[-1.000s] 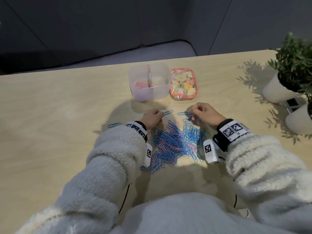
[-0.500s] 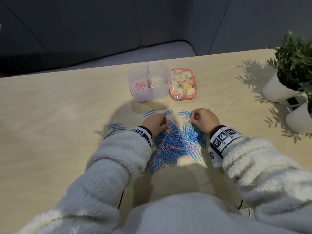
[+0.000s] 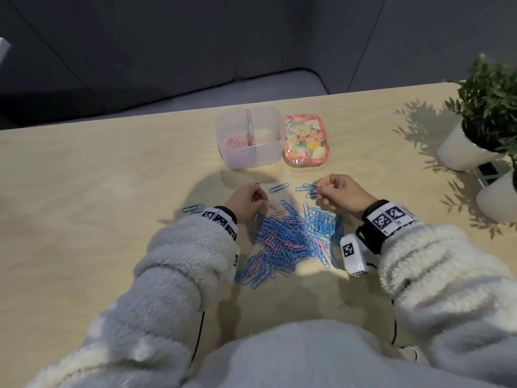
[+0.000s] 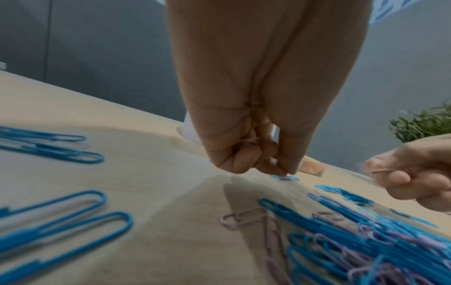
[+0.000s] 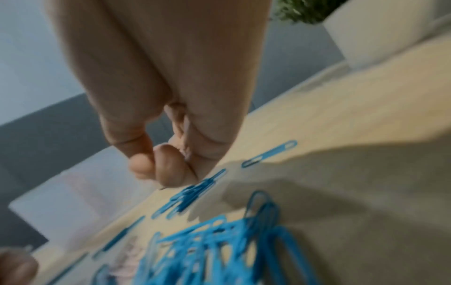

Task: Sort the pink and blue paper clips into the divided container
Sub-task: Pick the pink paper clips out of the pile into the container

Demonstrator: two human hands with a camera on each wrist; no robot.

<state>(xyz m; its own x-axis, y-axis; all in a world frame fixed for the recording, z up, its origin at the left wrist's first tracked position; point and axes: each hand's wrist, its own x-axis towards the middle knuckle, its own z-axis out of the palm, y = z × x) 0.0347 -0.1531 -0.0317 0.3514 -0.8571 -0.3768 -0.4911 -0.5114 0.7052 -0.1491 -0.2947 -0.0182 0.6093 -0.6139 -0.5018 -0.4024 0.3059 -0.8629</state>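
Here, thin wire paper clips, glossy blue and pale pink, lie tangled on the smooth wooden counter between both hands. Left hand curls round a pink clip. Right hand pinches another. Beyond the hands, a frosted plastic container; pink clips left of its divider.

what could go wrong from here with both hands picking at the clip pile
1. The pile is a tangle of blue and pink clips; lifting one may drag linked neighbours of the wrong colour along.
2. The left hand holds pink clips in curled fingers, and one could slip out on the way to the divided container.
3. Loose blue clips lie apart, left of the pile, beside the left sleeve, which could sweep them away.
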